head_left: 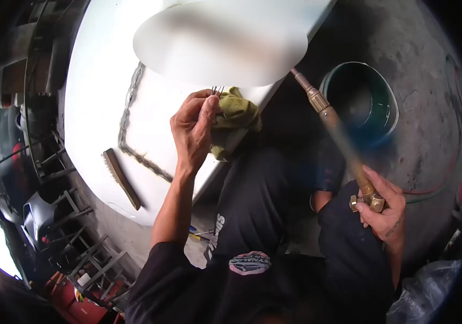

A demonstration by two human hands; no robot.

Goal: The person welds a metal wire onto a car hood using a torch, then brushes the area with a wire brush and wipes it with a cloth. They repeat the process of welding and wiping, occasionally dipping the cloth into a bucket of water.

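In my left hand (194, 125), thumb and fingers are pinched around a few thin metal wires (217, 90) that stick up past the fingertips. Just right of that hand, a crumpled olive-green cloth (237, 112) lies on the white panel (93, 102). A dark, rough seam (128, 110) runs across the panel to the left of the hand. My right hand (385, 208) grips a brass gas torch (344, 139) near its valve knobs, its copper tip pointing up and left towards the panel's edge. A blurred oval hides part of the panel.
A wooden wire brush (122, 179) lies on the panel's left part. Behind the torch stands a dark green bucket (394, 116) on the concrete floor. Red and green hoses (430, 193) trail at the right, near clear plastic wrapping (428, 291). Metal racks (104, 262) stand at the left.
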